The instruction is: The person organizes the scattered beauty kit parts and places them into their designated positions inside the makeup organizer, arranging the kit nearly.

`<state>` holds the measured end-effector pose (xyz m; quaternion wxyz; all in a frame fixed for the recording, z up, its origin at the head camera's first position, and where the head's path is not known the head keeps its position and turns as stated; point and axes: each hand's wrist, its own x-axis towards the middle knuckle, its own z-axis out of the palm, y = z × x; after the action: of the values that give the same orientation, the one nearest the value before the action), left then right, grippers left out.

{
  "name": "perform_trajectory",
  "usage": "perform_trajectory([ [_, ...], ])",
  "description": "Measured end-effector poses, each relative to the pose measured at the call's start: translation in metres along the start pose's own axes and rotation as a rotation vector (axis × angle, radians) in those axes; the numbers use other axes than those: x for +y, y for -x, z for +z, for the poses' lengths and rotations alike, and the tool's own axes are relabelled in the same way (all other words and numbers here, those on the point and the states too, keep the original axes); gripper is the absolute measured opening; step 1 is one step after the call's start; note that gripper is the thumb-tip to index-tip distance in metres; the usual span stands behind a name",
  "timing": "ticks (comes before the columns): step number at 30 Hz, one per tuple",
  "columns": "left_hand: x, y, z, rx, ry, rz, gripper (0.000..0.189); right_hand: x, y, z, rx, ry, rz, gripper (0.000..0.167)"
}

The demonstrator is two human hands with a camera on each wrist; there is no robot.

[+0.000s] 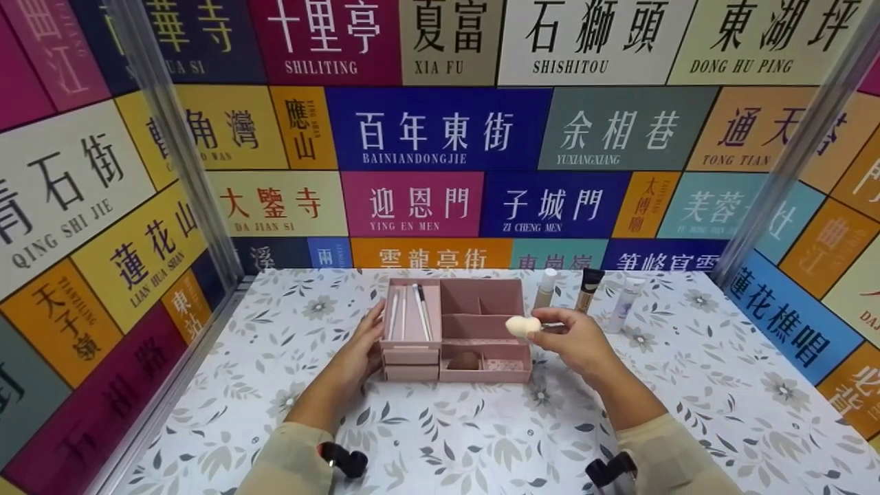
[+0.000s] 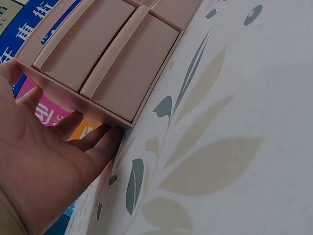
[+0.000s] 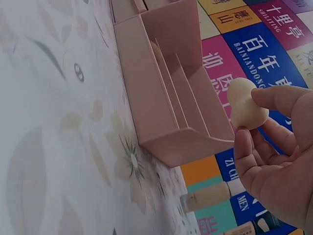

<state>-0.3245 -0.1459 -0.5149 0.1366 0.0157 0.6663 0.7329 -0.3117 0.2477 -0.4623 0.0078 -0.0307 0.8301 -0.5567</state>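
A pink makeup organizer (image 1: 485, 378) stands on the table, with drawers on its left side and open compartments on its right. My left hand (image 1: 361, 354) rests against the organizer's left side; in the left wrist view its fingers (image 2: 100, 147) lie loosely along the box wall by the drawers. Between thumb and fingertips my right hand (image 1: 574, 340) pinches a cream gourd-shaped makeup sponge (image 1: 520, 326). The sponge is held just above the organizer's right edge, apart from the box in the right wrist view. A brown rounded item (image 1: 465, 361) sits in the front compartment.
Several slim brushes or pencils (image 1: 421, 313) lie on the organizer's top left tray. Behind my right hand stand a bottle with a white cap (image 1: 544, 292), a black-capped tube (image 1: 588, 289) and a pale tube (image 1: 624, 302). Sign-patterned panels (image 1: 440, 130) surround the floral tabletop (image 1: 467, 440).
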Motion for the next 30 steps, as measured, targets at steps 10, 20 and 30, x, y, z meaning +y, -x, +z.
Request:
perform_trajectory([
  [10, 0.001, 0.0, 0.001, 0.021, -0.009, -0.03, 0.056, 0.009, -0.005, 0.017, 0.014, 0.019, -0.016, 0.045],
  [20, 0.003, -0.001, 0.001, 0.021, -0.017, -0.027, 0.059, 0.018, -0.004, 0.021, -0.029, 0.003, -0.008, 0.045],
  [30, 0.003, -0.001, 0.001, 0.032, -0.018, -0.044, 0.056, 0.024, -0.006, 0.024, -0.023, 0.115, 0.021, 0.04],
])
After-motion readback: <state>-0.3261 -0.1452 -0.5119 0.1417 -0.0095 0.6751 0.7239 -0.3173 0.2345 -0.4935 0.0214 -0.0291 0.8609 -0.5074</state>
